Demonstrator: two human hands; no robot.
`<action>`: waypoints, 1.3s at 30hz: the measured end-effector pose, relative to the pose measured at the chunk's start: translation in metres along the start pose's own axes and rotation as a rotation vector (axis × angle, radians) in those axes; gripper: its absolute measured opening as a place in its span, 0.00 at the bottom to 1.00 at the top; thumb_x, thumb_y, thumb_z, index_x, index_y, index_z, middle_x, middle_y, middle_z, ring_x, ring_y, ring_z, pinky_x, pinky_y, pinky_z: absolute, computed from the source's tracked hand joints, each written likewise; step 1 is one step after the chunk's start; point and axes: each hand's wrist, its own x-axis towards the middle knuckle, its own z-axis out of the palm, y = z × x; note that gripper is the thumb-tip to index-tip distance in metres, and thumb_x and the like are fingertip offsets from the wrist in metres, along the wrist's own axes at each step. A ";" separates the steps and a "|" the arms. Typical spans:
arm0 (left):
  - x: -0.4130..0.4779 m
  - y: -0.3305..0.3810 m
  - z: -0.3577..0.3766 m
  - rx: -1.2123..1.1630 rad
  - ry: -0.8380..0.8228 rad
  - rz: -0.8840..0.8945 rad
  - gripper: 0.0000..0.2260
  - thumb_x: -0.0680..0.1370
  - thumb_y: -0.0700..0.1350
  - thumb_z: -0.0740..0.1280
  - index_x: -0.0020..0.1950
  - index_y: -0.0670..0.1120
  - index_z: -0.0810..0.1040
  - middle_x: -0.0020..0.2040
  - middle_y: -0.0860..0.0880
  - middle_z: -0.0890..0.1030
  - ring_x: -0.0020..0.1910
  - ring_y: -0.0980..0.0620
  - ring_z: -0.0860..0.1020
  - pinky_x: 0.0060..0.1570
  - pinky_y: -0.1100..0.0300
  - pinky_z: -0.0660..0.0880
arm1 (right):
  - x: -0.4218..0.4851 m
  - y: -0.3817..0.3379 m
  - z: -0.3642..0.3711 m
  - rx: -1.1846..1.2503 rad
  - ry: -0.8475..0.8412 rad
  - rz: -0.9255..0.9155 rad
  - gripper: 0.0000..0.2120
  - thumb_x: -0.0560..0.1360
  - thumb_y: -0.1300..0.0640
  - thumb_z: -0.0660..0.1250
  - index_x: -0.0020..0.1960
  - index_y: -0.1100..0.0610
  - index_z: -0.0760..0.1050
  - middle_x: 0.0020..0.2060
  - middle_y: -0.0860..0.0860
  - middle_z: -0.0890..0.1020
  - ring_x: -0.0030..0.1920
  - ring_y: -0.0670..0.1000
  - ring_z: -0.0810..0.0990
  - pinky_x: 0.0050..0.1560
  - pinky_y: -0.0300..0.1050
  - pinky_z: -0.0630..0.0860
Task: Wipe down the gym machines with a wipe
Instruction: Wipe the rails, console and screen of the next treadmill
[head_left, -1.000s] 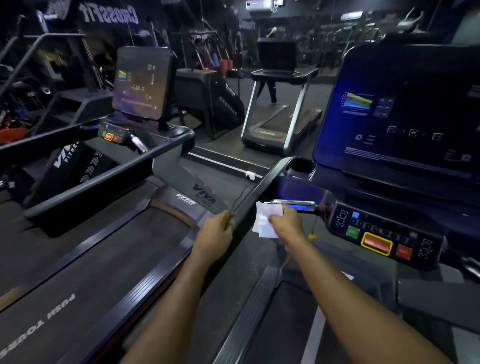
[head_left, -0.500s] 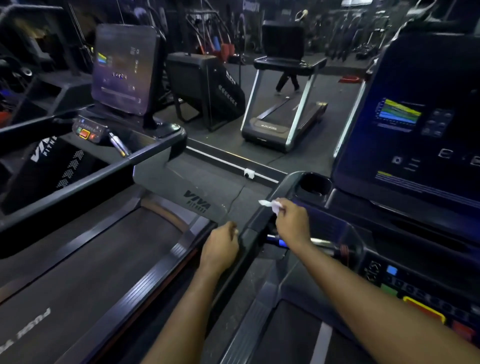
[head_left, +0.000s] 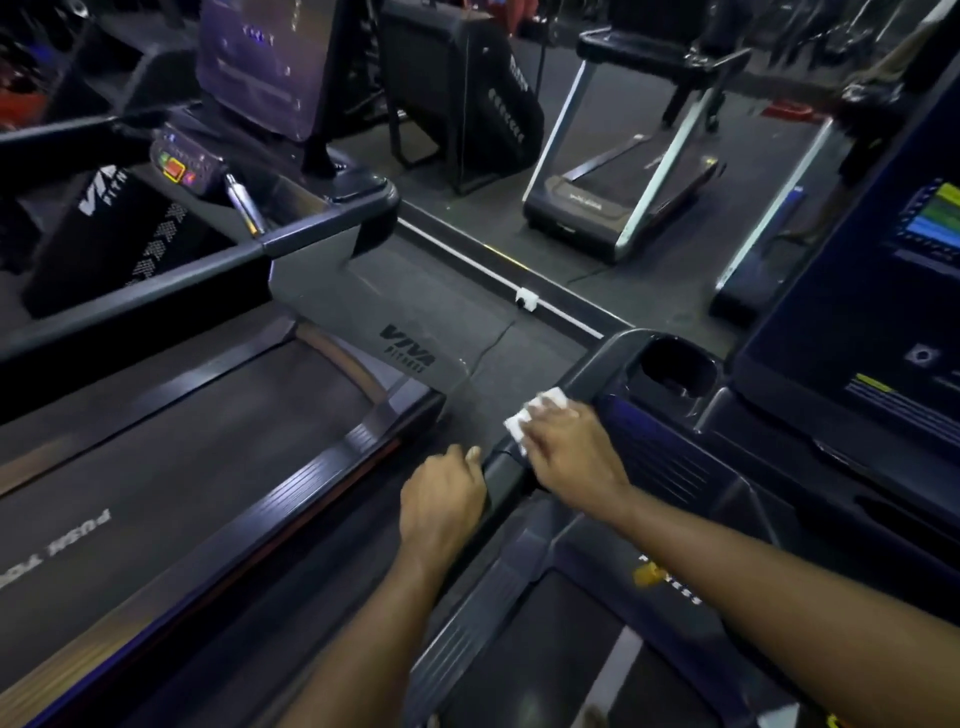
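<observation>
A white wipe (head_left: 527, 418) lies on the dark left handrail (head_left: 605, 358) of the treadmill in front of me, just below the rail's rounded top corner. My right hand (head_left: 571, 457) holds the wipe against the rail, fingers curved over it, and the wipe pokes out past the fingertips. My left hand (head_left: 441, 501) grips the same rail a little lower, close beside the right hand. The thumb of my right hand is hidden.
A cup holder (head_left: 675, 366) and the lit console screen (head_left: 857, 312) sit right of the rail. To the left runs a second treadmill's belt (head_left: 156, 467) with its own handrail (head_left: 311, 234) and console. Another treadmill (head_left: 623, 208) stands across the floor.
My right hand went from pinching the wipe near the console grip to laying it on the handrail's top corner. My left hand stayed on the rail. The view tilted down and left.
</observation>
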 end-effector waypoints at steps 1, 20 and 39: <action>-0.001 0.000 0.001 0.001 -0.003 -0.011 0.20 0.85 0.56 0.51 0.50 0.46 0.77 0.47 0.43 0.83 0.48 0.40 0.81 0.42 0.51 0.71 | -0.007 -0.006 0.003 0.058 -0.023 -0.111 0.13 0.80 0.51 0.61 0.55 0.54 0.81 0.58 0.49 0.83 0.63 0.51 0.79 0.64 0.49 0.73; -0.004 0.001 -0.003 -0.014 -0.044 -0.074 0.19 0.85 0.56 0.53 0.42 0.48 0.74 0.35 0.52 0.75 0.36 0.50 0.74 0.38 0.53 0.71 | 0.012 0.021 0.012 0.323 -0.046 0.100 0.17 0.81 0.57 0.62 0.66 0.59 0.80 0.66 0.54 0.80 0.70 0.54 0.74 0.75 0.44 0.61; -0.007 0.001 -0.006 0.008 -0.074 -0.014 0.19 0.86 0.55 0.50 0.41 0.50 0.72 0.35 0.51 0.76 0.35 0.52 0.75 0.38 0.53 0.70 | 0.016 0.057 0.015 0.347 -0.053 0.238 0.19 0.82 0.58 0.62 0.72 0.58 0.75 0.72 0.54 0.75 0.76 0.54 0.67 0.78 0.44 0.56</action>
